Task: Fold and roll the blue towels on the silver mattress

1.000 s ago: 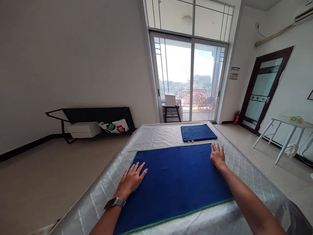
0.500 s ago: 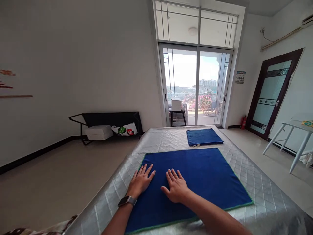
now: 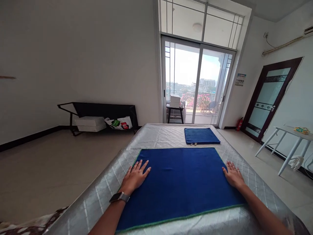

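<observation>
A dark blue cloth [image 3: 182,182] with a green edge lies spread on the silver quilted cover [image 3: 97,195] in front of me. My left hand [image 3: 135,176] rests flat on the cloth's left edge, fingers spread; a watch [image 3: 119,197] is on that wrist. Over at the cloth's right edge, my right hand [image 3: 234,174] lies with its fingers stretched out, palm down. Neither hand grips anything. Beyond the spread cloth sits a second blue cloth [image 3: 201,135], folded, with small pale tags at its near edge.
A black bench-like frame [image 3: 105,111] holding white boxes [image 3: 89,124] and a printed bag [image 3: 119,123] stands by the left wall. Glass sliding doors [image 3: 186,75] are ahead. To the right are a fire extinguisher [image 3: 239,124] and a white table [image 3: 290,132].
My right hand has swept from the middle of the cloth to its right edge. My left hand stays at the left edge. The view has tilted and shifted slightly.
</observation>
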`<state>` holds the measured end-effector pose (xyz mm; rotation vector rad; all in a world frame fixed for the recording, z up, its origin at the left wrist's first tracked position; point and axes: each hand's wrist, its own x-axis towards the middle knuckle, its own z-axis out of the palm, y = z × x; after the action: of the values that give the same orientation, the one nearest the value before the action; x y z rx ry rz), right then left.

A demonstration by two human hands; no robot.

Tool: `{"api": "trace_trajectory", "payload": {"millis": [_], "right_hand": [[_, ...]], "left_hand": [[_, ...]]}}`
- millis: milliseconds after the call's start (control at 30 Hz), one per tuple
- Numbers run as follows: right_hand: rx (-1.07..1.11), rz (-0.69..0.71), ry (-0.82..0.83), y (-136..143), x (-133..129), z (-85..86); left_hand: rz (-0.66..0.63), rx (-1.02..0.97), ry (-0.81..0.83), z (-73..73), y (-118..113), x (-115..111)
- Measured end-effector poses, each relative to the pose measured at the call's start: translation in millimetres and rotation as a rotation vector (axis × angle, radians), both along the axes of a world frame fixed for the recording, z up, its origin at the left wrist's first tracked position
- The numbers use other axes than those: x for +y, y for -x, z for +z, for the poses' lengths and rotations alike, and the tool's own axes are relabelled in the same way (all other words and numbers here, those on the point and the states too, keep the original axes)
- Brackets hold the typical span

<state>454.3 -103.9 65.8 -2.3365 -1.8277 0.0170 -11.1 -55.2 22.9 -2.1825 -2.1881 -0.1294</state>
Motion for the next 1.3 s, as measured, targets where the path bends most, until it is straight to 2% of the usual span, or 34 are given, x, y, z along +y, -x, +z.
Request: {"api": "trace_trajectory", "payload": {"millis": [100, 200, 267, 367, 433, 500, 567, 633, 800, 867, 933, 1000, 1100, 1167, 1233, 1300], "right_hand": [[-0.002, 0.038, -0.006, 10, -8, 4.8], [0.012, 0.134, -0.006, 48, -21, 4.1], [0.048, 0.269, 0.000, 89, -34, -0.5], [0.207, 0.666, -0.002, 150, -54, -9.4], [0.266, 0.761, 0.005, 177, -65, -13.3], [0.286, 0.761, 0.037, 185, -70, -14.8], [0.278, 0.725, 0.085, 175, -70, -15.3], [0.239, 0.637, 0.131, 150, -67, -17.1], [0.070, 0.245, 0.102, 50, -56, -32.6], [0.000, 0.006, 0.030, 7, -53, -36.6], [-0.032, -0.092, 0.009, -28, -50, -35.7], [-0.047, -0.130, 0.002, -52, -47, -30.9], [-0.058, -0.142, -0.006, -68, -41, -23.7], [-0.059, -0.123, -0.006, -65, -34, -21.7], [-0.055, -0.087, -0.007, -50, -24, -21.3], [-0.040, -0.004, -0.001, -20, -12, -20.0]], "left_hand": [[-0.002, -0.021, -0.012, -2.1, 1, 2], [-0.011, -0.011, -0.032, -8.1, 5, 5], [-0.016, 0.002, -0.032, -10.9, 8, 5], [-0.050, 0.031, -0.028, -10.1, 9, 4], [-0.078, 0.035, -0.022, -5.9, 6, 1], [-0.054, 0.027, -0.010, -0.4, 2, -2], [-0.008, 0.031, 0.009, 4.7, -2, -4], [0.002, 0.041, 0.021, 7.7, -5, -5], [0.015, -0.009, 0.008, 9.1, -6, -5], [0.010, -0.026, 0.005, 11.2, -7, -6], [0.007, -0.041, 0.014, 14.6, -9, -8], [0.014, -0.059, 0.017, 17.3, -10, -10], [0.006, -0.071, 0.002, 15.9, -9, -11], [-0.028, -0.074, -0.020, 11.6, -7, -9], [-0.032, -0.079, -0.036, 6.9, -5, -6], [0.000, -0.073, -0.039, 2.7, -4, -4]]}}
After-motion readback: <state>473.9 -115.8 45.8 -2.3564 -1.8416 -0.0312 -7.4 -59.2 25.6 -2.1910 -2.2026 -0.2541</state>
